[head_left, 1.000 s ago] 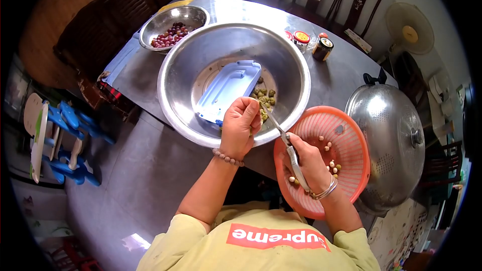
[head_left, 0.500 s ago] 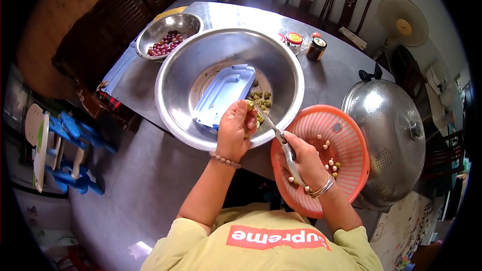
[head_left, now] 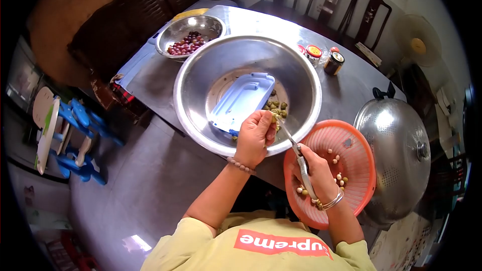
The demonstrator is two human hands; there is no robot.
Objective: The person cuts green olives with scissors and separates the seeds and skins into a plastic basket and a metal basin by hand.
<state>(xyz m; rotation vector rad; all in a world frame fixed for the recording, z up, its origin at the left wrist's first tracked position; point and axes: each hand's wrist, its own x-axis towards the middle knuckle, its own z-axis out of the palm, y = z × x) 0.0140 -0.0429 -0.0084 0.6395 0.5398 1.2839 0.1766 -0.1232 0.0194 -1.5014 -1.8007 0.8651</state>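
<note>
My left hand (head_left: 256, 139) is over the near rim of a large steel basin (head_left: 188, 115), fingers pinched on a small green seed (head_left: 274, 119). My right hand (head_left: 321, 171) is wrapped around a pair of snips (head_left: 303, 166) with grey handles and narrow metal blades. The blade tips are close to the green seed; whether they touch it is unclear. In the basin lie a light blue plastic tray (head_left: 244, 96) and several green seeds or husks (head_left: 282, 112). Below my right hand is an orange plastic basket (head_left: 362, 158) holding pale and greenish seeds (head_left: 341, 180).
A steel bowl of red grapes (head_left: 187, 44) stands at the back left. Jars (head_left: 333, 63) are behind the basin. A large domed steel lid (head_left: 394, 145) leans right of the basket. Blue stools (head_left: 80, 120) stand at left, and a fan (head_left: 416, 40) at far right.
The whole view has shifted, so everything sits further right and slightly lower. My left hand still pinches the green seed, and the snips remain in my right hand beside it.
</note>
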